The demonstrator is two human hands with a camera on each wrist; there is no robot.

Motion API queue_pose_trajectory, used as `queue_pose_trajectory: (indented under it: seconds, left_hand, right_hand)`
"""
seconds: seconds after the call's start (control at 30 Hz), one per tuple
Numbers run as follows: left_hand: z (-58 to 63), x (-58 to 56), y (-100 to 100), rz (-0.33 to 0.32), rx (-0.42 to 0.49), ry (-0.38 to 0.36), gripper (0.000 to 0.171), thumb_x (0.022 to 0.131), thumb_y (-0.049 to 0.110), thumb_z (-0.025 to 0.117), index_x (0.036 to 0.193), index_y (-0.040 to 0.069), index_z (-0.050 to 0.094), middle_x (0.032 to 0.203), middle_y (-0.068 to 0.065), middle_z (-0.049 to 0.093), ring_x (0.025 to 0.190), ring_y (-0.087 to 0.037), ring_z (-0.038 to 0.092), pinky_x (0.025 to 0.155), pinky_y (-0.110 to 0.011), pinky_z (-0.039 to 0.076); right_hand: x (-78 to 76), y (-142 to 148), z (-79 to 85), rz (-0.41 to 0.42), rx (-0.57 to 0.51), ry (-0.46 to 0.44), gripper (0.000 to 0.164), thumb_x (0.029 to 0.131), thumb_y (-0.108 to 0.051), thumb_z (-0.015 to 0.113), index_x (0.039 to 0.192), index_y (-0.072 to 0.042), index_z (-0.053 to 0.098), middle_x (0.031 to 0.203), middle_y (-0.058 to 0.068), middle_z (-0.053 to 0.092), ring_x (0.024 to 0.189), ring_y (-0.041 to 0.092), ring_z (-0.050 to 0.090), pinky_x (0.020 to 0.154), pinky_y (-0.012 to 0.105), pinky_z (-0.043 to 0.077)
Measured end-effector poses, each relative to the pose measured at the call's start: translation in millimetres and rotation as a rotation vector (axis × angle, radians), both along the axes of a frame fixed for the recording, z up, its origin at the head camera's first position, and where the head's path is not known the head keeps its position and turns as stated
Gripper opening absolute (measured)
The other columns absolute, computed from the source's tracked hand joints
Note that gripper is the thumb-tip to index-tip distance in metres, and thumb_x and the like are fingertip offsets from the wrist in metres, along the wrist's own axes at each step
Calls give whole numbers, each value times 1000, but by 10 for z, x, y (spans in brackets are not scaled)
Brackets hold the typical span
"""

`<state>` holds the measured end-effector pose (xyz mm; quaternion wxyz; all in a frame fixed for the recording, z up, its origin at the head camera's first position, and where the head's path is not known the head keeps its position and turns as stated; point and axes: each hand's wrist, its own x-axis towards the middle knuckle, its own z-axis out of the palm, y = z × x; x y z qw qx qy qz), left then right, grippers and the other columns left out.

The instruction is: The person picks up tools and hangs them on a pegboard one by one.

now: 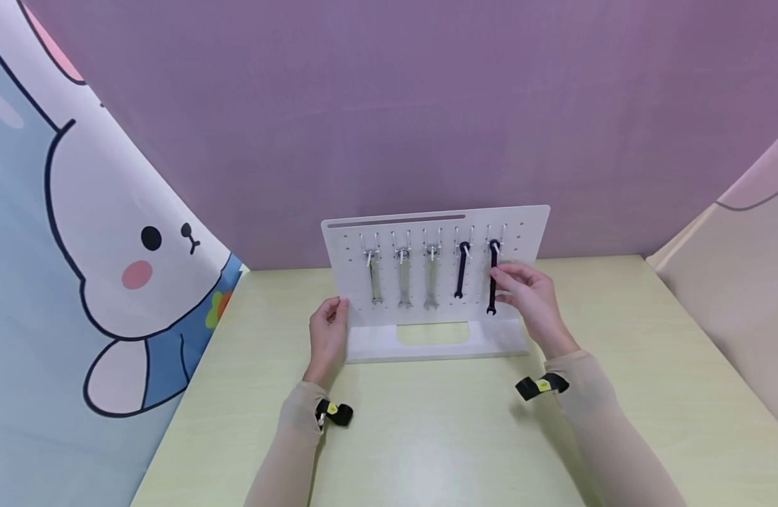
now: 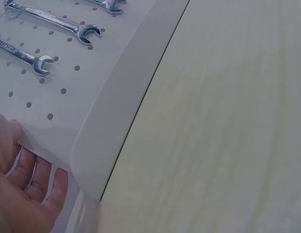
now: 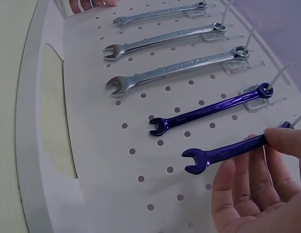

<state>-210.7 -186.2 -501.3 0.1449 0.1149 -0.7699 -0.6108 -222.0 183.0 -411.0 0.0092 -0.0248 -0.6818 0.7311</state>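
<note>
A white pegboard stands on the table with several combination wrenches hanging from its hooks. My right hand pinches the rightmost dark purple wrench near its upper end, thumb in front and fingers behind; its ring end is still around the hook. Beside it hangs a second purple wrench. Three silver wrenches, among them a middle one, hang to the left. At the board's left side, my left hand holds the edge, its thumb on the front face and fingers behind.
Below the holes, the board's base has a cut-out and rests on the pale wooden table. A purple backdrop rises behind it. At left hangs a cloth with a cartoon rabbit.
</note>
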Motion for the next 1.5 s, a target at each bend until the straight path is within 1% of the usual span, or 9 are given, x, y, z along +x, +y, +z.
queue_pose_trajectory:
  seconds: [0.07,0.17,0.27,0.33,0.47,0.63,0.8,1.17,1.5]
  left_hand:
    - [-5,-5,0,-2,1,-1,28,110,28,62,121,4,73,119,-17,75,102,-23,65,81,-20,49]
    - [-9,-15,0,-3,3,6,28,109,27,62,121,4,73,118,-17,75,100,-22,65,80,-20,50]
    - [-16,-24,1,-3,2,11,28,109,26,63,120,3,73,117,-18,76,99,-21,65,79,-20,49]
    - [-23,-30,2,-3,5,10,27,109,26,63,120,3,73,117,-18,76,99,-21,65,79,-19,49]
    - [-38,-41,2,-5,17,6,27,109,26,63,120,2,73,117,-18,76,101,-24,65,79,-19,49]
    - [-41,-44,2,-6,26,3,28,109,26,63,120,3,73,117,-18,76,100,-23,65,79,-20,49]
    - [-48,-51,-1,-5,22,5,28,109,26,63,119,3,73,117,-18,76,96,-19,64,78,-20,48]
    - [-41,-60,-2,-20,33,-4,29,110,27,62,123,3,72,120,-18,75,105,-29,67,80,-20,50]
    - [-42,-52,0,-13,16,3,28,109,26,62,120,3,73,117,-18,76,97,-18,64,79,-20,48]
  right_hand:
    - [-17,-14,-22,-21,32,11,5,101,-19,75,106,-17,74,97,-17,75,86,3,68,78,21,62]
    - [-45,-35,-68,-55,84,47,16,101,-21,76,111,-9,75,98,-17,76,84,1,69,77,22,62]
    - [-69,-55,-121,-95,161,105,31,101,-24,76,117,3,74,95,-19,75,80,0,70,75,21,62]
    - [-82,-67,-156,-129,221,158,34,101,-24,76,118,6,73,92,-21,74,77,0,69,73,19,61]
    - [-106,-96,-220,-219,339,279,27,99,-22,79,110,3,78,88,-22,72,72,-1,66,66,15,56]
    - [-128,-132,-285,-307,426,380,18,95,-19,81,102,-2,81,93,-2,79,69,-2,62,62,13,49]
    - [-148,-145,-342,-317,465,435,15,94,-16,82,101,-2,81,97,15,81,66,-3,61,60,11,47]
    - [-170,-151,-431,-354,543,514,15,95,-19,83,98,-5,84,95,13,83,61,-12,59,58,7,44]
    - [-119,-156,-474,-383,585,539,13,94,-17,83,98,-5,84,90,13,83,60,2,63,57,7,43]
